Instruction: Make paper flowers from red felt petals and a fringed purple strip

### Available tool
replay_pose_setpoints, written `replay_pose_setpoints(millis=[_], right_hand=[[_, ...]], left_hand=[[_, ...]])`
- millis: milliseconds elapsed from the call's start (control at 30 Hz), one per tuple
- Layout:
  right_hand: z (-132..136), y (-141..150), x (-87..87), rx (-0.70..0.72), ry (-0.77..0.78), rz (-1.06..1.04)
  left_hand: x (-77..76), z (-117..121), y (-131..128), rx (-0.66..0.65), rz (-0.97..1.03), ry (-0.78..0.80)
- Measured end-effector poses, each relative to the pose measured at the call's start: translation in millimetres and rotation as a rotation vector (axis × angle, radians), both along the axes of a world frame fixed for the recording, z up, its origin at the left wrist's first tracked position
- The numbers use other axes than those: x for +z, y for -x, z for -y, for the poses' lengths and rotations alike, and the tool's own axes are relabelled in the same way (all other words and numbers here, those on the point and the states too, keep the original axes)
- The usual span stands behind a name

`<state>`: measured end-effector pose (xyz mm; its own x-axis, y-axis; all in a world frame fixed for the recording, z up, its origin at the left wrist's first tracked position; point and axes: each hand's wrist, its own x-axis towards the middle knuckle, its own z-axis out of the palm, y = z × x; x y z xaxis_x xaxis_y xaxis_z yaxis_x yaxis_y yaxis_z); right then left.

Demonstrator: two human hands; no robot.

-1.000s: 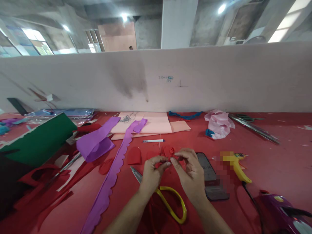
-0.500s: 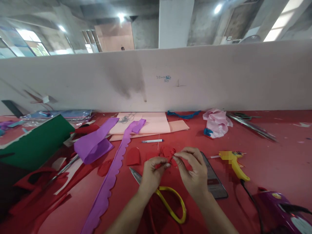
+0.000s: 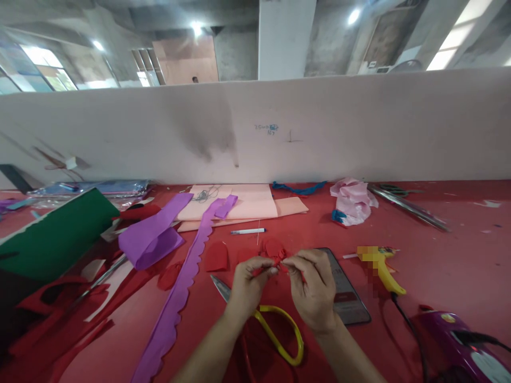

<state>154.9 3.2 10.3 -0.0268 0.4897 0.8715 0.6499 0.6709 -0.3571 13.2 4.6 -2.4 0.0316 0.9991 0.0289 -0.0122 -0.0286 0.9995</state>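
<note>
Over by that pale partition [image 3: 359, 122], a crumpled pink wrap [image 3: 355, 197] lies beside a silvery roll [image 3: 411, 208] on the red tabletop [image 3: 459, 260], a blue strip [image 3: 301, 189] near the peach sheets [image 3: 257, 199], a green board [image 3: 64, 229] at left.

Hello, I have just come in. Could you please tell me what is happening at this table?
A person is working with a small red piece, pinched between the fingertips of the left hand and right hand. Scissors lie partly under the left hand and wrist. A phone lies beside the right hand, with a yellow glue gun farther right. A purple strip lies to the left.
</note>
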Motion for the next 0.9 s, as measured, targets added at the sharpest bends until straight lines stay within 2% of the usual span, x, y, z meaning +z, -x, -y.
replay_pose_setpoints(millis=[267, 667, 900], right_hand=[[2.6, 0.7, 4.1, -0.004, -0.11, 0.005], [1.5, 1.0, 2.2, -0.041, -0.029, 0.027], [1.5, 1.5, -1.5, -0.076, -0.097, 0.034]], left_hand=[[2.3, -0.5, -1.3, -0.01, 0.048, -0.006], [-0.8, -1.4, -0.6, 0.001, 0.034, -0.034], [-1.2, -0.5, -2.2, -0.022, 0.093, 0.013]])
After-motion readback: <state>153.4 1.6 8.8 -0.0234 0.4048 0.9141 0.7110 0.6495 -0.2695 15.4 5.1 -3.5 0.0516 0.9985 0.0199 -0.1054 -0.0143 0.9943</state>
